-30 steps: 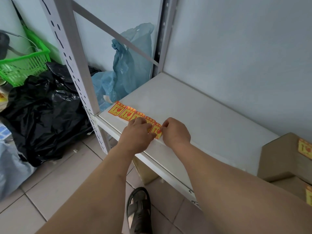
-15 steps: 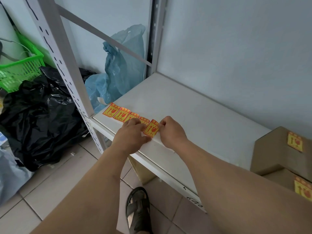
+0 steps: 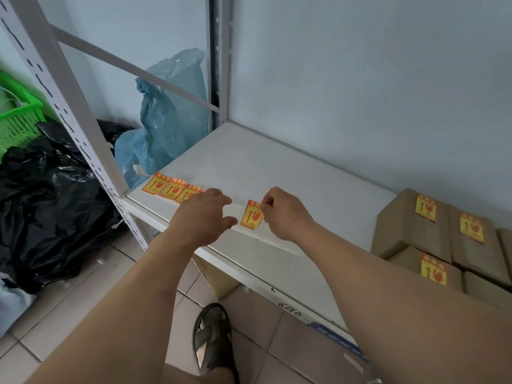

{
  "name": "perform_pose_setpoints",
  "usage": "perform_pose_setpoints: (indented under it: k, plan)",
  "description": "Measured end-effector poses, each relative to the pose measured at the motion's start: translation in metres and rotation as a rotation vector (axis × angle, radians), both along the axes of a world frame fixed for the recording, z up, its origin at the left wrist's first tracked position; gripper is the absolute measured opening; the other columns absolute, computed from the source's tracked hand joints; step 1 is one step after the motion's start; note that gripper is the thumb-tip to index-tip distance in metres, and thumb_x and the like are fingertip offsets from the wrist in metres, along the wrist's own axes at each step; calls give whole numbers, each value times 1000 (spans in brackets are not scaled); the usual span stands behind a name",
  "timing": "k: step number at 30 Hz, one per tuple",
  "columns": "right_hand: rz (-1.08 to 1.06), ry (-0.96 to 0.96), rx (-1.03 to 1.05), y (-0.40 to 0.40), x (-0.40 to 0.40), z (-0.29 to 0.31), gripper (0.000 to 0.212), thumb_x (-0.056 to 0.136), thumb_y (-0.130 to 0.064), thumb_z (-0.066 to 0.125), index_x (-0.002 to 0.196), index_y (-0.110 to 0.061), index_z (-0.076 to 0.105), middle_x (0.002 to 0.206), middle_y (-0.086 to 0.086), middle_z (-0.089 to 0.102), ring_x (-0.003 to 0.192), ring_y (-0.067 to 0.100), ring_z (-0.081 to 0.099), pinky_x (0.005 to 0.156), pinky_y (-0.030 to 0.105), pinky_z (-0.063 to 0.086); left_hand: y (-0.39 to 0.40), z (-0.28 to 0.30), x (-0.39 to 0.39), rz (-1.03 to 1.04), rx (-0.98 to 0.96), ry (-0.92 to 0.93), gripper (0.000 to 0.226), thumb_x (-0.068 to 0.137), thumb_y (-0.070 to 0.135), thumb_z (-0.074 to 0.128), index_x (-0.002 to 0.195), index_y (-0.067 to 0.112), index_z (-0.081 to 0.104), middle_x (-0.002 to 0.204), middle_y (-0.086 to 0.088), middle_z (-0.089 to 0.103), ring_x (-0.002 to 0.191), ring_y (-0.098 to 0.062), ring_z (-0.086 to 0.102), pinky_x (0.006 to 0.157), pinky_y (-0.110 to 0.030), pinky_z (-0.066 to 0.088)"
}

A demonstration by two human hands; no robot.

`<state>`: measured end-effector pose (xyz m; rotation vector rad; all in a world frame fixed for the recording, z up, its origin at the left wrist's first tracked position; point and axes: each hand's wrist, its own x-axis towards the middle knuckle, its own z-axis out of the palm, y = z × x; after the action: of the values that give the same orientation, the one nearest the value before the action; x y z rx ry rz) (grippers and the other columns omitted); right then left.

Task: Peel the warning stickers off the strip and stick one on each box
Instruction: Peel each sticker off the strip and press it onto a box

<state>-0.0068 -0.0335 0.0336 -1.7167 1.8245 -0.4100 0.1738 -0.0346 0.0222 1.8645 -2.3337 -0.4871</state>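
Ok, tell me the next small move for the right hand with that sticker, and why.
Probably carry it right to a bare box. The right hand pinches one peeled sticker, clear of the strip under the left hand. Three boxes at the right already carry stickers, for instance the tall box; the low box at the frame edge shows none.

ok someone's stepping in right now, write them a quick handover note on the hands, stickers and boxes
Right hand pinches one peeled sticker above the front edge of the shelf.
Left hand hovers open over the strip, which lies at the shelf's left end with three stickers showing.
Done: three boxes at the right already carry stickers.
Left: stick the held one on a bare box, then go on; more boxes may sit out of view.
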Motion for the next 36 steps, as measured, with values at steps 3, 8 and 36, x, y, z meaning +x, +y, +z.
perform_pose_setpoints:
  k: [3, 8, 36]
  plan:
    - [26, 51, -15, 18, -29, 20, 13, 97, -20, 46, 99, -13, 56, 97, 3, 63, 86, 20, 59, 64, 28, 45, 11, 18, -21, -76, 0, 18, 47, 91, 47, 57, 133, 25, 51, 140, 5, 46, 122, -19, 48, 97, -36, 44]
    - [0, 83, -24, 59, -86, 50, 10, 94, -23, 54, 97, -15, 59, 91, -1, 64, 75, 15, 56, 57, 25, 41, 37, 41, -67, -203, -15, 67, 42, 92, 50, 51, 128, 28, 55, 135, 9, 50, 111, -15, 54, 92, -34, 46]
    - [-370, -7, -63, 219, -292, 93, 14, 98, -26, 51, 101, -17, 61, 92, -4, 61, 82, 8, 55, 67, 19, 41, 154, 52, -273, -889, -188, 64, 58, 90, 65, 33, 132, 31, 51, 135, 12, 48, 132, -11, 30, 112, -34, 22]
